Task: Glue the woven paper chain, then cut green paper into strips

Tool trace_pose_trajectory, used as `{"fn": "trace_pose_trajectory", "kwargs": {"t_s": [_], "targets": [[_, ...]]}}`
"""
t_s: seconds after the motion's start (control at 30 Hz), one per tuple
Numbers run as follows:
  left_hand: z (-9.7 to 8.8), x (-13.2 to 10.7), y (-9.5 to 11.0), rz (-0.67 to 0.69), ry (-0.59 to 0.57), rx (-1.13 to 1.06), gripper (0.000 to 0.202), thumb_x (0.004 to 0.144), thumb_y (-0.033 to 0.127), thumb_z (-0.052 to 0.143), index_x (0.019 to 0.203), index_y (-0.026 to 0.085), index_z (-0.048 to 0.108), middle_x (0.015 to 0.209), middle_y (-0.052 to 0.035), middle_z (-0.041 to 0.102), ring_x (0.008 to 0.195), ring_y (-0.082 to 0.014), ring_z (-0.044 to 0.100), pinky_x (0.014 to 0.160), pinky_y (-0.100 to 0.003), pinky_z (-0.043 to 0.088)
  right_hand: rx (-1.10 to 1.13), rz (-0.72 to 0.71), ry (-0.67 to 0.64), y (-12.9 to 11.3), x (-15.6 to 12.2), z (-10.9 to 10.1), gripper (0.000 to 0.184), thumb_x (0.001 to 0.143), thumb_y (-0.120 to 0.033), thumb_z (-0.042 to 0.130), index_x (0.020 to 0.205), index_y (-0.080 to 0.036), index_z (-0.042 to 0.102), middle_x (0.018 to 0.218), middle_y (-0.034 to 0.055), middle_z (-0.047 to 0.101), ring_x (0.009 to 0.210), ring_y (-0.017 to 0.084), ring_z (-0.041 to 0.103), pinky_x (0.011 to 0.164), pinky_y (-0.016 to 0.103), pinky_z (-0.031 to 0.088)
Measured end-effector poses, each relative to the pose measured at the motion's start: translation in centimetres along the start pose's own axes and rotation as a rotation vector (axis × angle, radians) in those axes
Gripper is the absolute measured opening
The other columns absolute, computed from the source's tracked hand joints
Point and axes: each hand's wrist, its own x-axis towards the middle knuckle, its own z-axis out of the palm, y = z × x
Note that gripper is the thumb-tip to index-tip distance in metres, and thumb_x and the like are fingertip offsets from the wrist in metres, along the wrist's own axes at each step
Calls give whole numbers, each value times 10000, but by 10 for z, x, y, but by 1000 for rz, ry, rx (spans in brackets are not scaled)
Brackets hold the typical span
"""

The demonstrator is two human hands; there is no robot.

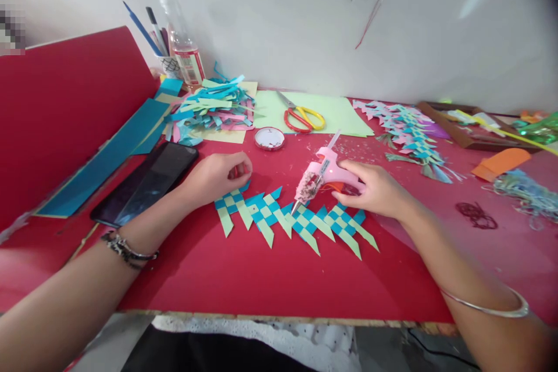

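Observation:
A row of woven blue-and-green paper fish shapes lies on the red table in front of me. My left hand rests with curled fingers on the row's left end, pressing it down. My right hand grips a pink glue gun, whose nozzle points down onto the middle of the woven row.
A black phone lies left of my left hand. Behind are a pile of paper strips, a small round lid, scissors on green paper, a bottle and pen cup, and more woven pieces at the right.

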Motion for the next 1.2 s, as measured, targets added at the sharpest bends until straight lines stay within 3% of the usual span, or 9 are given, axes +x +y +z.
{"fn": "trace_pose_trajectory", "kwargs": {"t_s": [0.53, 0.8, 1.2], "targets": [[-2, 0, 4, -15, 51, 32, 155, 760, 302, 491, 790, 169, 564, 615, 24, 600, 539, -91, 540, 503, -175, 377, -31, -66, 19, -1, 0, -1, 405, 687, -386, 579, 1012, -144, 573, 906, 87, 652, 749, 205, 619, 616, 278, 478], [-6, -1, 5, -158, 426, 71, 151, 754, 260, 493, 827, 165, 585, 615, 18, 568, 538, -92, 494, 518, -186, 375, -16, -58, 22, 0, -1, -1, 400, 693, -379, 580, 1017, -144, 577, 953, 98, 648, 799, 217, 622, 629, 277, 479], [-6, -2, 5, -139, 492, 61, 133, 762, 263, 485, 803, 173, 575, 559, 34, 524, 494, -81, 459, 507, -188, 365, -7, -68, 26, -2, 0, -2, 373, 699, -371, 576, 997, -147, 576, 906, 83, 649, 757, 198, 611, 628, 275, 465]]}}
